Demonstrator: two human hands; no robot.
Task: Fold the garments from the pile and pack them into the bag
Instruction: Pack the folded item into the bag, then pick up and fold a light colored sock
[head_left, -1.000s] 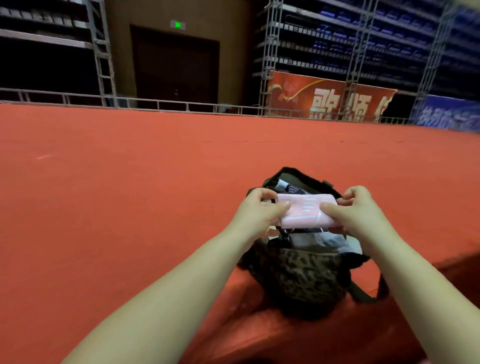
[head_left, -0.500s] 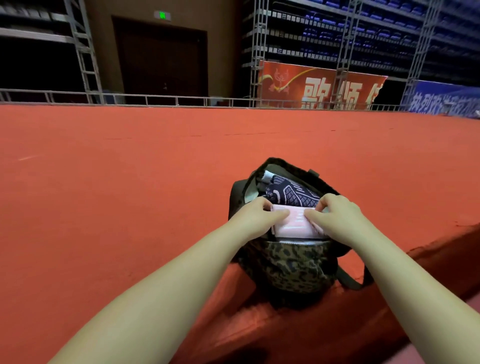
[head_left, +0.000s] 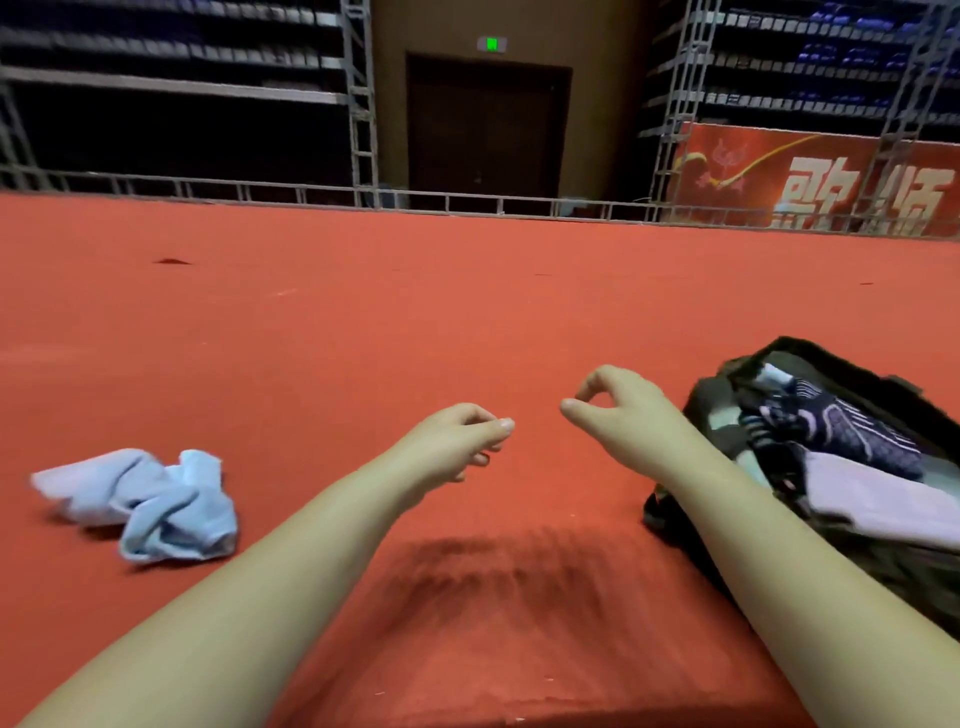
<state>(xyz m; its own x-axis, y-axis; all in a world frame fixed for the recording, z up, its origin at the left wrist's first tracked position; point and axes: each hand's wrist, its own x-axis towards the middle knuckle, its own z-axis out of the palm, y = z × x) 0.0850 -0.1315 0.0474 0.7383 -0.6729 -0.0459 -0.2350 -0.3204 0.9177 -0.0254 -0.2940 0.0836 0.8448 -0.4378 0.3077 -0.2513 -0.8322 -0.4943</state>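
Bag (head_left: 810, 374) cut by right edge; pink garment (head_left: 878, 504) blurred.

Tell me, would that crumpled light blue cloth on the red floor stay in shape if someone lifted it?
Probably not. The crumpled light blue cloth garment lies in soft folds and bunches, so it would likely droop and unfurl when lifted. It looks thin, so probably light. Pushed across the red carpet, it would likely drag and bunch rather than slide.
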